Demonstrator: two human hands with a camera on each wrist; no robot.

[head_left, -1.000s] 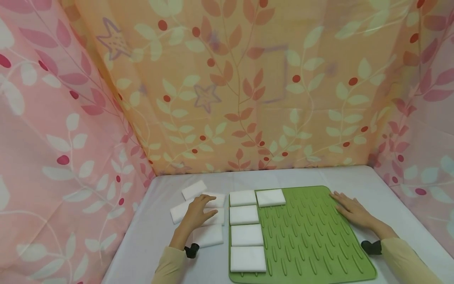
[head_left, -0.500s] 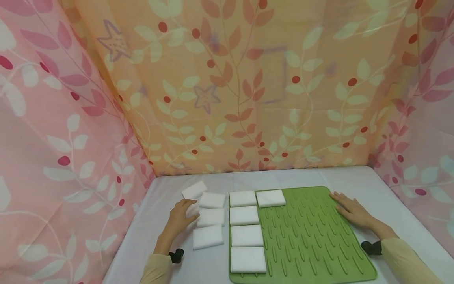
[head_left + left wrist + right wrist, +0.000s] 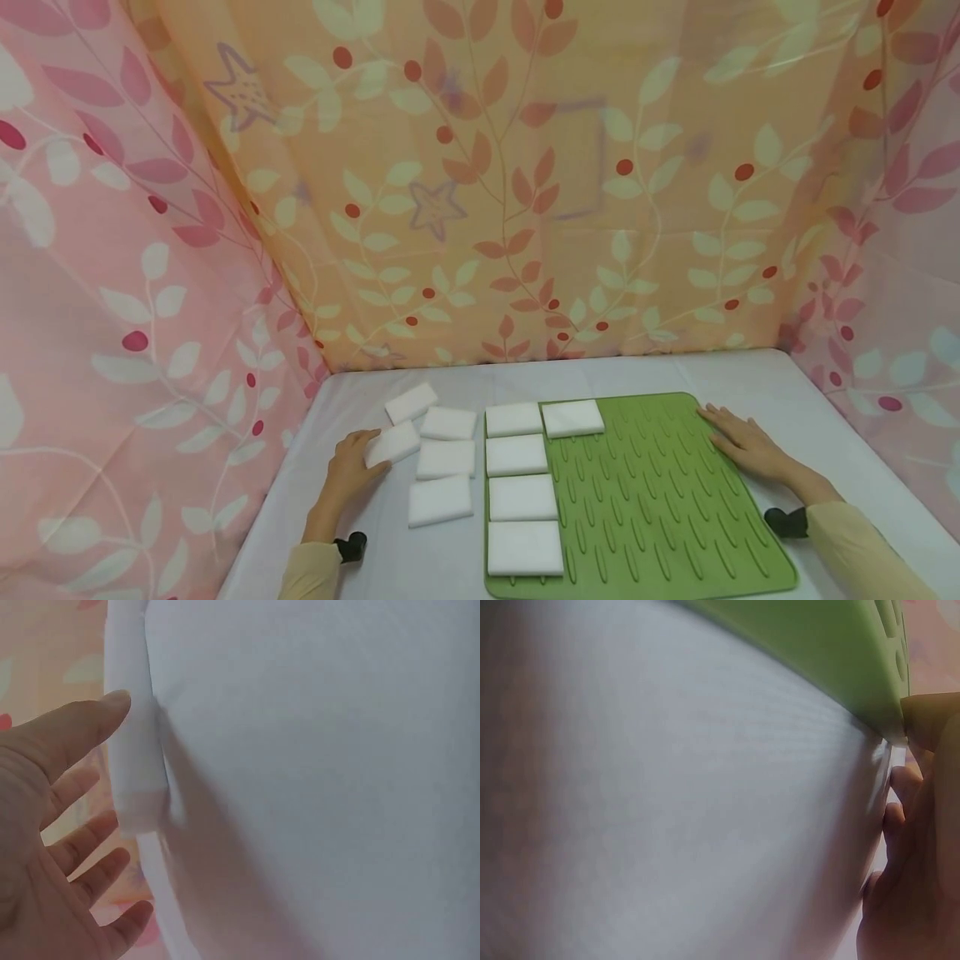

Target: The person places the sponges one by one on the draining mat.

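Observation:
My left hand (image 3: 348, 471) is at the left end of a white sponge (image 3: 395, 444), the leftmost of a loose group on the table. Its thumb and fingers are spread at that end, with the thumb along the near side. From the left wrist, the thumb overlaps the sponge (image 3: 139, 765) and the other fingers are parted beyond it. My right hand (image 3: 750, 446) rests, fingers extended, along the right edge of a green ridged mat (image 3: 645, 492). The right wrist view has the thumb right at the mat's edge (image 3: 840, 667).
Several other loose sponges (image 3: 440, 500) lie between the left hand and the mat. On the mat, a column of white sponges (image 3: 522, 498) lines the left side, with one more sponge (image 3: 573, 418) beside its far end. Patterned cloth (image 3: 487, 208) encloses the white table (image 3: 622, 372).
My left hand has moved left and toward me, from over the loose sponges to the leftmost one's left end, uncovering the others. The right hand stays in place.

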